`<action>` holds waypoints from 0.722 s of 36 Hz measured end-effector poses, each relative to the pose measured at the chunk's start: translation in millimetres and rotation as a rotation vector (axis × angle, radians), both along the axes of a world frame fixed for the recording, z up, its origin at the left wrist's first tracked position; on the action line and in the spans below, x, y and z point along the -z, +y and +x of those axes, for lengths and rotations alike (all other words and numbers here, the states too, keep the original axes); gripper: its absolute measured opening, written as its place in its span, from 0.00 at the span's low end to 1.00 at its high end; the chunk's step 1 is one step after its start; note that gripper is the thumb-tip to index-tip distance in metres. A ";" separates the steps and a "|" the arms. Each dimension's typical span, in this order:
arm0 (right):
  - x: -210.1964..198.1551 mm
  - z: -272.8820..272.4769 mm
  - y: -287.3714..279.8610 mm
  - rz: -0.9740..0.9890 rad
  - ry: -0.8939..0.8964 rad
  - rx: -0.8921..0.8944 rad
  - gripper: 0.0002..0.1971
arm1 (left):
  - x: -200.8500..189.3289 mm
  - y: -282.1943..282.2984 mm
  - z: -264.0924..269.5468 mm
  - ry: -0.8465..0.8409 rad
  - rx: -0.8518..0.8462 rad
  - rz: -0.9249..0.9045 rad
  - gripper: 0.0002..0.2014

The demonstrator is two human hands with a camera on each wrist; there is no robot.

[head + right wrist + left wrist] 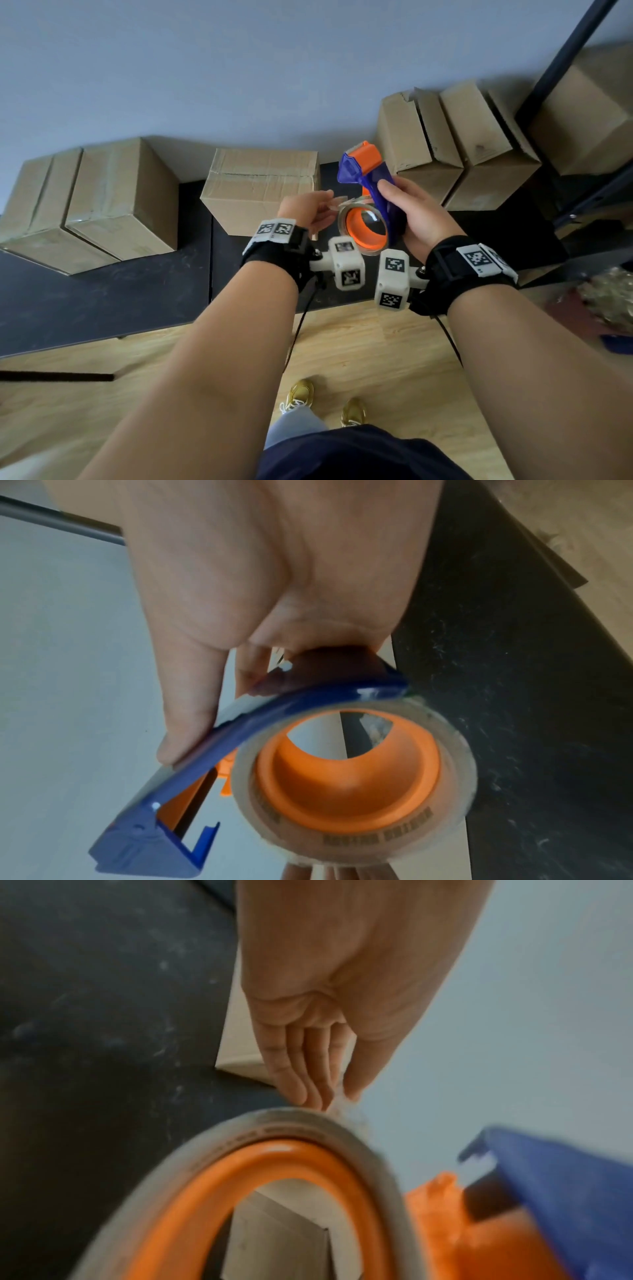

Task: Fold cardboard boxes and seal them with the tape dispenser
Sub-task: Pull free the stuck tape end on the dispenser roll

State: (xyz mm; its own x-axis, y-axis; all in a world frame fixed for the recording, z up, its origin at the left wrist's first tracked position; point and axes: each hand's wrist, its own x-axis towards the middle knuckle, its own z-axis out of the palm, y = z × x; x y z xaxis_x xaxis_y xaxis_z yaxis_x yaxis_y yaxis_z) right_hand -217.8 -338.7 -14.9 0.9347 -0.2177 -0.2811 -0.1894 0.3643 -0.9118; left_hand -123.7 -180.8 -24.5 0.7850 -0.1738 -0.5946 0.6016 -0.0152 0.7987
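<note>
The right hand (416,212) grips the tape dispenser (368,178) (blue, orange hub) in mid-air; at its 9 o'clock the left hand (308,210) pinches the tape end (339,1107). Beyond, at 12 o'clock, a sealed cardboard box (257,186) sits on the dark table (102,298).

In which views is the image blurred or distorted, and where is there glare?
Head view: wide-angle bending of the wall and cardboard boxes, soft edges. Left wrist view: motion blur on the tape dispenser, left hand soft. Right wrist view: sharper, small glare on the dispenser's blue frame by the right hand.
</note>
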 end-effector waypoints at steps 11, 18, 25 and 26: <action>-4.2 -2.6 2.6 -0.028 0.030 -0.030 0.22 | -16.0 6.1 0.9 0.165 -0.181 -0.312 0.13; -1.1 -1.0 2.5 -0.045 0.048 -0.012 0.29 | -22.5 12.9 8.7 -0.056 -0.140 -0.242 0.33; -2.5 -0.2 3.2 -0.071 0.035 0.004 0.22 | -25.1 12.6 8.5 -0.141 -0.239 -0.241 0.30; -3.4 -0.1 3.7 -0.062 0.030 0.003 0.20 | -25.1 12.4 8.6 -0.148 -0.273 -0.254 0.29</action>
State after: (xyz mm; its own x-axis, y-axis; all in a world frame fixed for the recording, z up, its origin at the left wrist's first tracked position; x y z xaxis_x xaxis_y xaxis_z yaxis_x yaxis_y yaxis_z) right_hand -217.9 -335.0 -11.4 0.9251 -0.2388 -0.2951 -0.2160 0.3082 -0.9265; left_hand -115.1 -168.4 0.6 0.8967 -0.0735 -0.4366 0.4342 0.3388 0.8347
